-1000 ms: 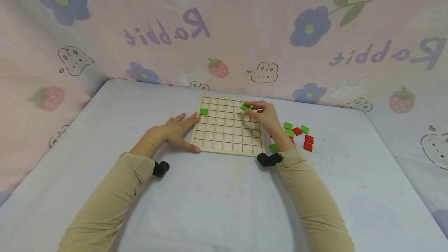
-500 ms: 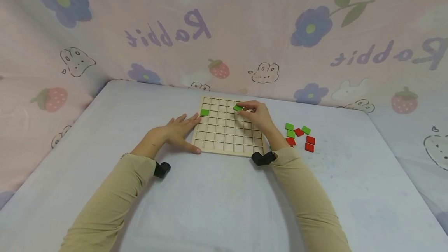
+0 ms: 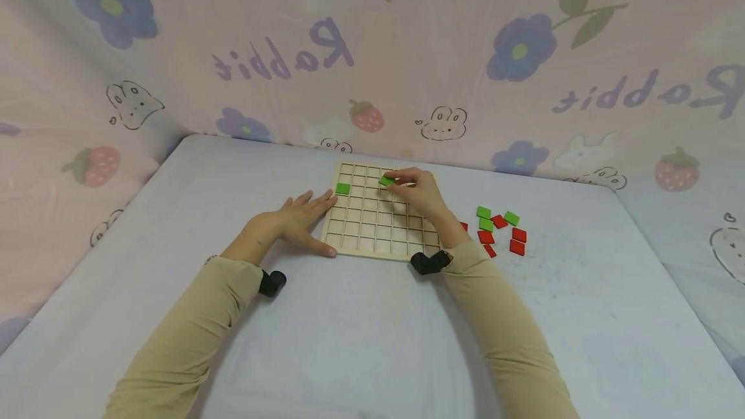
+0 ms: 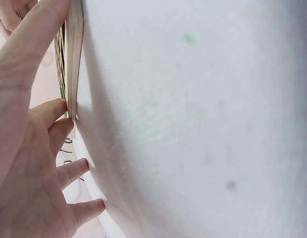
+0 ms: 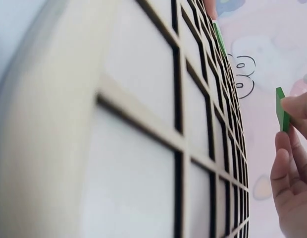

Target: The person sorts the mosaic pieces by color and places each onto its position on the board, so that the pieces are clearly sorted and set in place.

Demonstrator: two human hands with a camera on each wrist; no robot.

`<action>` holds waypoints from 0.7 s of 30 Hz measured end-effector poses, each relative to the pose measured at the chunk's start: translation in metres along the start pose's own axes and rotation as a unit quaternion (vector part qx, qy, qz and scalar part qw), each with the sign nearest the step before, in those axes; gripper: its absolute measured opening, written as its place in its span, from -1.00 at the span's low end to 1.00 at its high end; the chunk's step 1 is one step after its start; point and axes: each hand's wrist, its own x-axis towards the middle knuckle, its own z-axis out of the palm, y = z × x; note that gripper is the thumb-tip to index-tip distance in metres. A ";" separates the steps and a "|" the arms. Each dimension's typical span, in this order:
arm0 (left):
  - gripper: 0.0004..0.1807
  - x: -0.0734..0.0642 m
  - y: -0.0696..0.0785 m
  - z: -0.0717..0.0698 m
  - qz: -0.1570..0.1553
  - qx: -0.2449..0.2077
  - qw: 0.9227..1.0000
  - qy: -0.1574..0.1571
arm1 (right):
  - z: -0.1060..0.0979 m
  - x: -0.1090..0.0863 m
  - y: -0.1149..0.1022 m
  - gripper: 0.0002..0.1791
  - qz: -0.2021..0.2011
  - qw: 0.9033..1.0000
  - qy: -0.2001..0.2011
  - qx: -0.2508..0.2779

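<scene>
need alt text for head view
A right hand pinches a green tile over a wooden grid board; the spread left hand touches its left edge. Another green tile sits on it; red and green tiles lie to its right.

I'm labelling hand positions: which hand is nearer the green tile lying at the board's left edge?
Left: the left hand touches the board close beside that green tile; the right hand is farther right, above the board, pinching a second tile.

Mirrored "Rabbit" [image 3: 279,68], twice, on pink backdrop [image 3: 401,63]
</scene>
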 end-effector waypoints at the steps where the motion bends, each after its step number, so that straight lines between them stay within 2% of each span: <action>1: 0.25 0.000 0.000 0.000 -0.001 0.000 1.000 0.000 | 0.001 0.001 0.000 -0.65 0.000 1.000 -0.001 0.000; 14: 0.26 0.001 -0.001 0.001 -0.005 0.008 1.000 -0.002 | 0.017 0.011 -0.001 -0.67 0.001 1.000 -0.018 -0.010; 21: 0.26 0.002 -0.001 0.002 -0.007 0.010 1.000 -0.005 | 0.024 0.012 -0.003 -0.67 0.013 0.999 -0.022 -0.022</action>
